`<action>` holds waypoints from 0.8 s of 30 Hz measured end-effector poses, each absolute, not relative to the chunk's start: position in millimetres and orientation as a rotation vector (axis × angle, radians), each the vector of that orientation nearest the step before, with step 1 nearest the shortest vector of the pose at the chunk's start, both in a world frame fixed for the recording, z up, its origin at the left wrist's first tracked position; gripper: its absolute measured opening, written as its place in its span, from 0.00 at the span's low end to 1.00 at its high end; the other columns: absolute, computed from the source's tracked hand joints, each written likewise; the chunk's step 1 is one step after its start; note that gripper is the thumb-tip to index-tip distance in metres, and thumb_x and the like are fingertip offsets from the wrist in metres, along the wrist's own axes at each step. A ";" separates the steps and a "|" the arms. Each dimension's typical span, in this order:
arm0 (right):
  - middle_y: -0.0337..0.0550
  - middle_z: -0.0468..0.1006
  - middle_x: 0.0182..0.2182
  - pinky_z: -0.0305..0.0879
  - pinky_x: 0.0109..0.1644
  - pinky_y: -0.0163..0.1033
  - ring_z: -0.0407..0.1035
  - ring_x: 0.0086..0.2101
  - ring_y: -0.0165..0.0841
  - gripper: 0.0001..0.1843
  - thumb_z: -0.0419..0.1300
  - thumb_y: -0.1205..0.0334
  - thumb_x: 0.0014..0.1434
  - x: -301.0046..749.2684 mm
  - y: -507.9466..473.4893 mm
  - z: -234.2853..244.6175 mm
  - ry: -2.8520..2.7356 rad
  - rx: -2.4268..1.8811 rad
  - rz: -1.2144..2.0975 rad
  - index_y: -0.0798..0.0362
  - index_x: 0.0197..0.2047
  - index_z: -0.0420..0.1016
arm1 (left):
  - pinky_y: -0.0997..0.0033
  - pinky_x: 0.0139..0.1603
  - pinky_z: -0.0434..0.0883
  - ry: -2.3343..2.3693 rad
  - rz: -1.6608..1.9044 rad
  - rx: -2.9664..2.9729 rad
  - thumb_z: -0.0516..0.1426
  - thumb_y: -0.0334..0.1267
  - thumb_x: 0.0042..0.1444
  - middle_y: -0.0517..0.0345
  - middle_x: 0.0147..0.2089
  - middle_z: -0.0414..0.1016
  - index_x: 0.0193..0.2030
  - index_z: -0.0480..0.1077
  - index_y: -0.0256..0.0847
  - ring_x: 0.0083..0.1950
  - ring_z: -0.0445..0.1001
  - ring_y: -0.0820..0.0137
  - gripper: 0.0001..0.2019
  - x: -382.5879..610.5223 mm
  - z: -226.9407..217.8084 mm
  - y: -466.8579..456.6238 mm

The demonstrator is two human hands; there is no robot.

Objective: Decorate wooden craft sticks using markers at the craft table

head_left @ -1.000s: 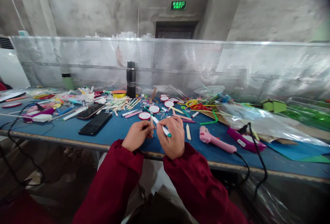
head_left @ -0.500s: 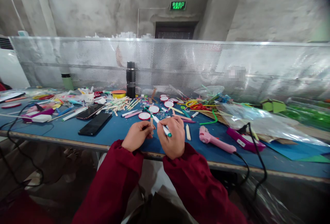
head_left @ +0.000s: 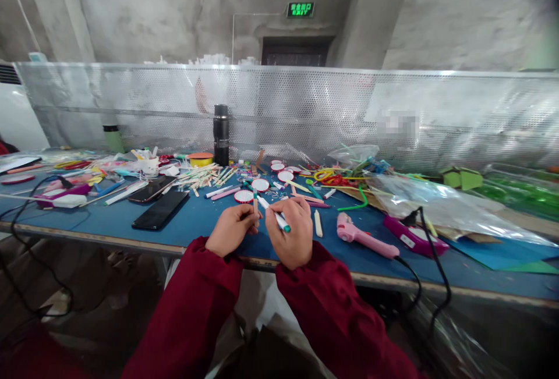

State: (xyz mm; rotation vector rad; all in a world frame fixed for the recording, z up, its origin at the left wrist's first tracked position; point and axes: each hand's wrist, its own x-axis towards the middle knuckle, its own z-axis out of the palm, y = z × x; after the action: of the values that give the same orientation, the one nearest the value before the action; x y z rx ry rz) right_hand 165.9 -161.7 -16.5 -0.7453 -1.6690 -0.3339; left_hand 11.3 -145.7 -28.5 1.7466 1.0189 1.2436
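My left hand [head_left: 229, 229] is closed around a small wooden stick [head_left: 255, 211] held upright over the blue table [head_left: 196, 225]. My right hand [head_left: 293, 234] grips a white marker with a green cap [head_left: 275, 216], its tip pointed at the stick. Both hands hover just above the table's near edge, almost touching each other. My sleeves are dark red.
A pink glue gun [head_left: 364, 239] with a black cord lies right of my hands. Two black phones [head_left: 161, 209] lie to the left. A black flask [head_left: 221, 134], red-rimmed discs [head_left: 244, 195], loose sticks [head_left: 201, 176] and plastic bags [head_left: 437, 204] crowd the back. A perforated metal screen [head_left: 305, 111] closes the far side.
Hands stay nearly still; the stick in my left hand has turned slightly more upright and the view has shifted a little.
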 end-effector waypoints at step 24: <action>0.37 0.75 0.27 0.59 0.51 0.46 0.67 0.31 0.33 0.06 0.58 0.66 0.60 166.6 -162.1 -15.4 -1.676 -0.754 -0.324 0.49 0.31 0.66 | 0.74 0.30 0.66 1.038 1.239 1.772 0.56 0.45 0.57 0.60 0.24 0.72 0.27 0.67 0.39 0.27 0.70 0.73 0.13 10.4 -27.2 -146.5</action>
State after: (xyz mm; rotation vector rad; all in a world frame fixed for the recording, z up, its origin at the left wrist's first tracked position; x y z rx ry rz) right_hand 166.6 -162.1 -15.4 -0.7539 -1.6758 -0.3235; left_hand 10.4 -146.5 -27.2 1.7716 1.0375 1.2390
